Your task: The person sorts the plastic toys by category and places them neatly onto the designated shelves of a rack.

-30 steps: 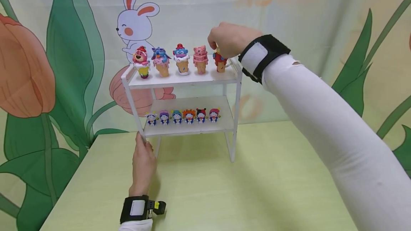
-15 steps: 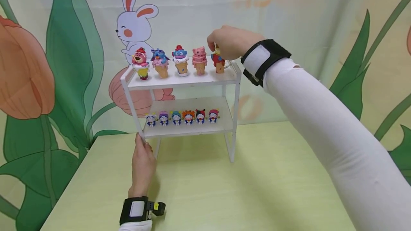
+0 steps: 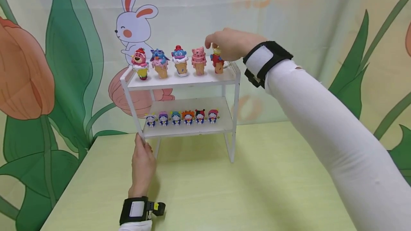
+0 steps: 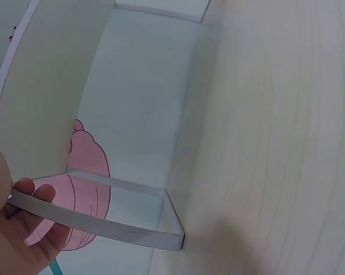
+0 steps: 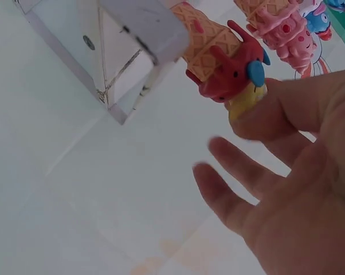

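A white two-tier rack (image 3: 192, 83) stands on the table. My left hand (image 3: 143, 165) grips its front left leg, with fingers (image 4: 44, 193) curled round the white bar. At the right end of the top tier stands an ice-cream-cone figurine (image 3: 218, 65) with a red body and yellow top. My right hand (image 3: 236, 44) is over it. In the right wrist view a digit overlaps the figurine's yellow top (image 5: 244, 106), while other fingers (image 5: 230, 197) are spread apart from it. Left of it is a pink cat cone figurine (image 3: 199, 61).
Three more cone figurines, blue-headed (image 3: 180, 61), blue-eared (image 3: 160, 63) and a pink bear (image 3: 140, 64), stand on the top tier. Several small blue-and-white figurines (image 3: 176, 118) line the lower tier. A printed curtain (image 3: 289, 17) hangs behind the table (image 3: 273, 181).
My right fingers have loosened and lifted slightly, so more of the red figurine's yellow top shows. My left hand keeps its hold on the rack leg.
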### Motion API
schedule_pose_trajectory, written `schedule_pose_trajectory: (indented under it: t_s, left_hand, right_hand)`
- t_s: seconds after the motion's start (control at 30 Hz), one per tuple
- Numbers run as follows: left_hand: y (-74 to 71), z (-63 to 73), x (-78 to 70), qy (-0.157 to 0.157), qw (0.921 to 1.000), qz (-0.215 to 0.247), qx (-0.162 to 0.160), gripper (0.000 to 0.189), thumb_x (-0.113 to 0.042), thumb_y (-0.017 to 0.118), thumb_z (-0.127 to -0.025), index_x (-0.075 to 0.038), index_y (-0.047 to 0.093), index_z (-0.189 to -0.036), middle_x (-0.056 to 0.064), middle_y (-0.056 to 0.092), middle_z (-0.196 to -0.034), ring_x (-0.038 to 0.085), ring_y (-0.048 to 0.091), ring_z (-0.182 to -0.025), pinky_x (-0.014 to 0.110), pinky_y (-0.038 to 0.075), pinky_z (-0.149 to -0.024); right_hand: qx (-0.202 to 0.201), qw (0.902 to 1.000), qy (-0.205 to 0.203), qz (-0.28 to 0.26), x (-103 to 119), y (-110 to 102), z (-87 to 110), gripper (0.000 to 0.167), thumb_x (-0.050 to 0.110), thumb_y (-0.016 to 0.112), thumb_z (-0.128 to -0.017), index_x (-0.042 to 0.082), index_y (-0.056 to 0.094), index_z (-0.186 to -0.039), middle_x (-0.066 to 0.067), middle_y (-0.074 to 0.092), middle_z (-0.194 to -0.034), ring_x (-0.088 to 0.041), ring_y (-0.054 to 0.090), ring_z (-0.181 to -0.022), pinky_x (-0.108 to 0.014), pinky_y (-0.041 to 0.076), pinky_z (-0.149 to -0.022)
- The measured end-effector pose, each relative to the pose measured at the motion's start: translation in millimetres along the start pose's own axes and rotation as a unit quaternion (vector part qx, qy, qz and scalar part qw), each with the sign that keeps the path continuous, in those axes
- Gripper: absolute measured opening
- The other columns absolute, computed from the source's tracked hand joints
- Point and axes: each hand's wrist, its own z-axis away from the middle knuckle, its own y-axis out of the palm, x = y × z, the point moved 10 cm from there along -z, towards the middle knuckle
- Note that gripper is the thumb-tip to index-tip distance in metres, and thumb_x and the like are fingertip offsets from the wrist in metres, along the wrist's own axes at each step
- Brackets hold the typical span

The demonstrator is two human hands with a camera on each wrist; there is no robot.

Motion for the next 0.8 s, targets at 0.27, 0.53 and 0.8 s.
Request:
schedule_pose_trajectory:
  t_s: [0.27,0.53,0.8]
  left_hand:
    - [-6.5,-0.5,0.7,0.008,0.9999,0.000,-0.010,0.050,-0.007,0.033,-0.106,-0.010,0.018,-0.154,0.026,0.052,-0.125,0.039,0.059,-0.102,0.055,0.051,-0.082]
    - [-12.5,-2.9,4.3,0.007,0.9999,-0.002,-0.011,0.048,-0.008,0.033,-0.106,-0.009,0.019,-0.153,0.025,0.053,-0.124,0.037,0.059,-0.100,0.053,0.051,-0.083]
    - [-10.8,-1.2,5.2,0.007,0.9999,-0.001,-0.007,0.050,-0.007,0.034,-0.106,-0.009,0.019,-0.153,0.023,0.053,-0.122,0.036,0.058,-0.099,0.053,0.051,-0.083]
  right_hand:
    - [-0.051,0.9986,0.012,-0.007,-4.0,-11.4,0.2,0.055,0.006,0.040,-0.099,0.017,0.032,-0.152,-0.012,0.028,-0.156,-0.039,0.016,-0.141,-0.060,0.027,-0.107]
    - [-0.136,0.9843,-0.010,-0.112,-31.0,-6.6,34.7,0.059,0.041,0.035,-0.105,0.017,0.022,-0.157,-0.013,0.003,-0.162,-0.036,-0.010,-0.146,-0.056,0.001,-0.114]
    - [-0.202,0.9539,-0.010,-0.222,-74.9,38.8,94.2,0.064,0.048,0.037,-0.103,0.017,0.022,-0.157,-0.011,-0.001,-0.162,-0.028,-0.010,-0.147,-0.059,0.002,-0.113]
